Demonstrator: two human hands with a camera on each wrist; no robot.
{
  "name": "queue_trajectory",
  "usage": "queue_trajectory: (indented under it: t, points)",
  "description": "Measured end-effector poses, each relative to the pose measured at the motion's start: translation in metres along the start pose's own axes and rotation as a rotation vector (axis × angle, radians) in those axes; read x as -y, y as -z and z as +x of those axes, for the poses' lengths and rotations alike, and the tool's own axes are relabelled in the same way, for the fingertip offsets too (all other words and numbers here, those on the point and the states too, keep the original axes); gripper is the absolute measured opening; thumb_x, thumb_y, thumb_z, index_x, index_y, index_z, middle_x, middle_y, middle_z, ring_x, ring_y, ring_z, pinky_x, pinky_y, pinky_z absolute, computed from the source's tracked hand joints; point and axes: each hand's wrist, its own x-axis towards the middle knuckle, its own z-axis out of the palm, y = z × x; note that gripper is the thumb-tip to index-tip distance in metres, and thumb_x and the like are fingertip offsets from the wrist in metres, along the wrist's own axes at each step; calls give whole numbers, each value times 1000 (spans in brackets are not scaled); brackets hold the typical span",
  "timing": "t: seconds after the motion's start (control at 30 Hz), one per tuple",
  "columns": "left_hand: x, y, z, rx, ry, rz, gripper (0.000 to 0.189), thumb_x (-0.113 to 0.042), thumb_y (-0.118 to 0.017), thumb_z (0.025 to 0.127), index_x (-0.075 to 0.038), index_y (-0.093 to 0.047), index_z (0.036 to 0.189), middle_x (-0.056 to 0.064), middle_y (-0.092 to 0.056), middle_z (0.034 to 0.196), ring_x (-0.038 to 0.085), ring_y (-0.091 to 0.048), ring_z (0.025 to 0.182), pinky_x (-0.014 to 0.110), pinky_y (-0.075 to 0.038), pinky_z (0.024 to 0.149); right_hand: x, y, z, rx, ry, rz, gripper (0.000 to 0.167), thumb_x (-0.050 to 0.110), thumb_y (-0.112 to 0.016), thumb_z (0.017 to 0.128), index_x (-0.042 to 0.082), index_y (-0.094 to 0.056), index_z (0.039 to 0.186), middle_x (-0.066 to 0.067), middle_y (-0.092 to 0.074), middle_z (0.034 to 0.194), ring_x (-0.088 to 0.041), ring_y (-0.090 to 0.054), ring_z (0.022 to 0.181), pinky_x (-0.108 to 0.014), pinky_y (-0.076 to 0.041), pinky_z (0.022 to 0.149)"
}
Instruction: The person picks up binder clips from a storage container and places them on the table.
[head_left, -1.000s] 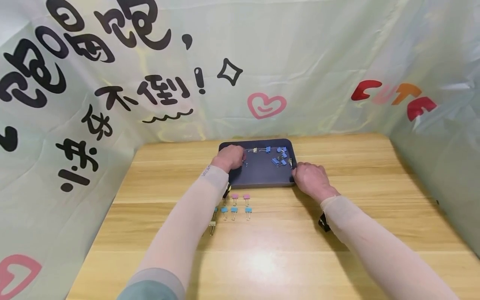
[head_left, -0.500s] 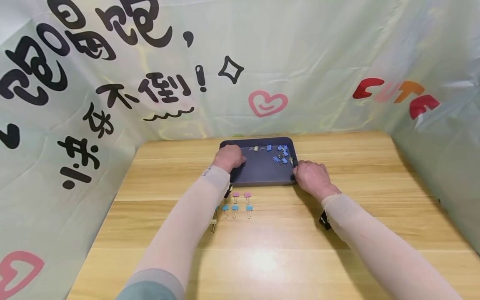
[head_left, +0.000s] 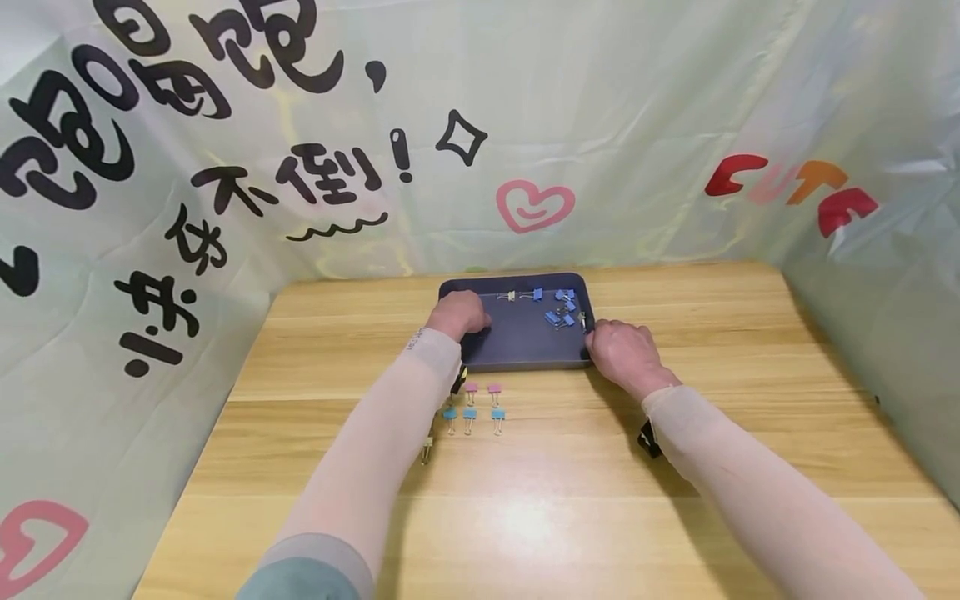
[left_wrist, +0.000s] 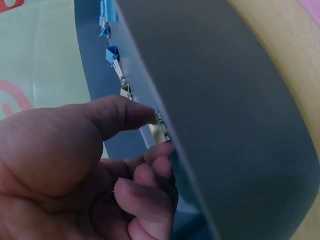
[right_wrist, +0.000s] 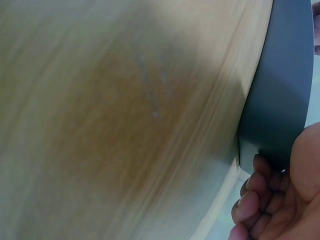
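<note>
The pale yellow clip (left_wrist: 159, 131) sat inside the tray (head_left: 525, 342), near its left end, pinched between the thumb and fingertips of my left hand (head_left: 457, 313). My right hand (head_left: 626, 358) gripped the tray's right edge; a tug there could probably have jerked the pinched clip loose. In front of the tray, my left sleeve (head_left: 378, 437) partly hid the rows of pink clips (head_left: 494, 389) and light blue clips (head_left: 469, 415).

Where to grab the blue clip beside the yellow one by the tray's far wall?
Probably pinch the blue clip by its wedge-shaped body, from above and the near side: its wire handles point left toward the yellow clip, the far wall of the tray looks close behind, and bare floor lies in front.
</note>
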Motion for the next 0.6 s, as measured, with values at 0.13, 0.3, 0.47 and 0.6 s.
queue_trajectory:
  t: [0.13,0.3,0.47,0.6]
  points:
    - [7,10,-6,28,-20,-110,43,-41,-53,109,-9,-79,98,11,-75,111,26,-71,92,40,-57,87,0,0,0,12,1,-3,35,23,-46,108,2,-58,83,-16,-64,79,-37,-67,80,-59,-53,79]
    - [15,30,-28,-20,-12,-198,44,-44,-53,107,-7,-71,91,10,-65,92,25,-60,79,41,-51,78,0,1,0,28,5,-5,33,21,-44,107,2,-58,85,-16,-63,80,-36,-66,81,-59,-53,81]
    - [23,43,-61,-34,-13,-182,43,-46,-53,107,-7,-68,99,14,-68,121,28,-62,97,43,-51,92,0,1,1,41,0,-5,34,22,-43,108,1,-60,87,-17,-65,83,-38,-67,84,-60,-53,83]
    - [32,44,-91,-73,-46,-146,43,-43,-51,105,-5,-68,95,15,-68,127,29,-65,100,44,-52,95,1,2,0,51,-5,-6,33,21,-43,108,1,-60,89,-18,-65,85,-38,-67,86,-60,-53,84]
